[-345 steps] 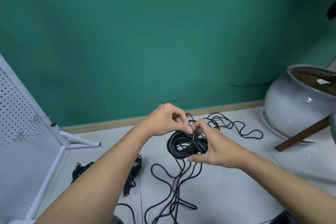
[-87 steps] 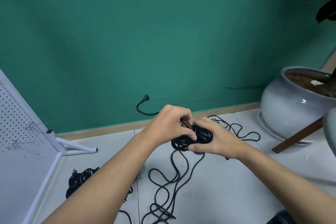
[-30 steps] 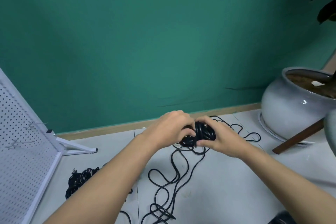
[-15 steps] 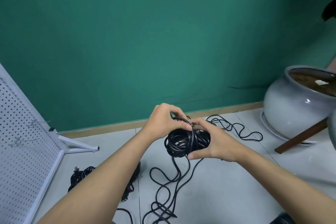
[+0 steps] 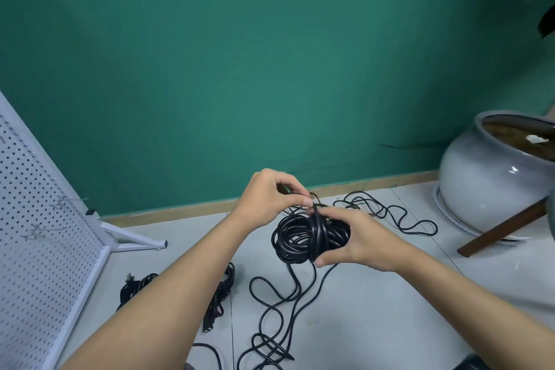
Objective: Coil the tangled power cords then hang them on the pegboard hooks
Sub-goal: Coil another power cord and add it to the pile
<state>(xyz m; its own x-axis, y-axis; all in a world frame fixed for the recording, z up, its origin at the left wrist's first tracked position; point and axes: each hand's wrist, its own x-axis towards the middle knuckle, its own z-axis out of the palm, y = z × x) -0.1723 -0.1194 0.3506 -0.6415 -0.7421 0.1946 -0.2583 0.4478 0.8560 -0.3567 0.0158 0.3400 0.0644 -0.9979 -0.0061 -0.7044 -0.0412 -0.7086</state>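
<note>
Black power cord coil [image 5: 300, 234] is held in the air above the grey tiled floor [image 5: 390, 309], in front of the green wall [image 5: 270, 69], between both hands. Right hand [image 5: 363, 239] is wrapped round the coil's right side, thumb under it, fingers over the top. Left hand [image 5: 264, 198] is closed in a pinch on one strand at the coil's top; that strand is run down across the loops, just beside the right thumb. Loose black cord [image 5: 288, 294] is hung from the coil's underside to the floor and piled in loops near the bottom edge. More of it is spread on the floor behind the right hand.

Versus 1.0 s ago: coil was mostly covered by both hands. Now it is raised, loops are faced to the camera, and the left hand is moved up to the top edge.

Versus 0.5 s ago: both grips are kept, coil position is nearly unchanged.

Second black cord bundle [image 5: 222, 288] is left on the floor under the left forearm, same spot as before. White perforated pegboard [image 5: 36, 234] is stood at far left; coil is not yet hung on its wire hooks [image 5: 64, 201]. Grey round ceramic pot [image 5: 486, 177] is seen at right, with a brown wooden leg [image 5: 504, 228] slanted in front of it.
</note>
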